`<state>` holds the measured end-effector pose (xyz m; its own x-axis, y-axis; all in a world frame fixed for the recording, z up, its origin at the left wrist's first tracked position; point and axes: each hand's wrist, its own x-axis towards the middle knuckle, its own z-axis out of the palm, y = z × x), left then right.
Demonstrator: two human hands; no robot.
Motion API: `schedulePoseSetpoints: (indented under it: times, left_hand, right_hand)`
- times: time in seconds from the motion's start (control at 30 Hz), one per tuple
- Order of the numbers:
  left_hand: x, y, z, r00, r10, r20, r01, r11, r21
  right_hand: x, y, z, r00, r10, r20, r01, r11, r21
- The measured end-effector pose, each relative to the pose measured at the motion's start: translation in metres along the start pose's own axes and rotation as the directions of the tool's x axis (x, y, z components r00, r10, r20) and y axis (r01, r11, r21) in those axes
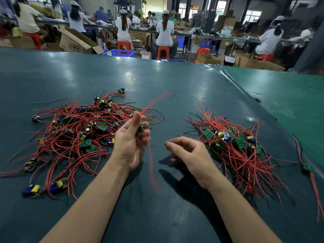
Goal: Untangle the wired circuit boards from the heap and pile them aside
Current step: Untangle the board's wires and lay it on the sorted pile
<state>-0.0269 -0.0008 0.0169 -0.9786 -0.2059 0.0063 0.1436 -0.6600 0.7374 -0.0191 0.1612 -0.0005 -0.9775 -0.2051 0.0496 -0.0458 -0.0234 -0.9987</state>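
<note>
Two bare forearms are seen reaching up from the bottom edge of the frame over a dark green table (175,88). At centre left, a tangled heap (84,130) of red-wired circuit boards is spread across the table, with loose boards lying around its lower left edge. Just right of the heap, the left hand (130,139) is raised palm-up, its thumb and fingers closed around one small circuit board (142,126), whose red wires (149,148) are blurred above and below the hand. At centre, the right hand (189,155) is held just above the table with fingers loosely curled and nothing gripped. At centre right, a second pile (235,148) of separated boards is laid with its red wires fanned toward the lower right. One stray board (308,167) with wires is seen near the right edge. Across the top of the frame, seated workers (164,30) in white are pictured at long benches.
</note>
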Motion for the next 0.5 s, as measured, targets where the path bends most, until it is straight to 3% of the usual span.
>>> schedulePoseSetpoints:
  times: [0.13, 0.27, 0.37, 0.5]
  left_hand:
    - [-0.01, -0.013, 0.004, 0.984, -0.086, 0.155, 0.039, 0.958, 0.284]
    - [-0.018, -0.024, 0.003, 0.929, -0.194, 0.316, -0.003, 0.849, 0.528]
    - [-0.018, -0.023, 0.003, 0.899, -0.277, 0.338, 0.043, 0.825, 0.563]
    - [-0.018, -0.023, 0.004, 0.86, -0.362, 0.359, 0.18, 0.874, 0.451]
  right_hand:
    - [0.002, -0.002, -0.002, 0.999, -0.024, 0.036, 0.015, 0.972, 0.233]
    - [-0.001, -0.003, -0.003, 1.0, 0.0, 0.013, -0.003, 0.969, 0.245]
    - [0.002, -0.004, -0.005, 0.998, 0.031, -0.057, -0.017, 0.973, 0.231]
    - [0.004, -0.004, -0.006, 0.998, 0.04, -0.056, -0.026, 0.972, 0.232]
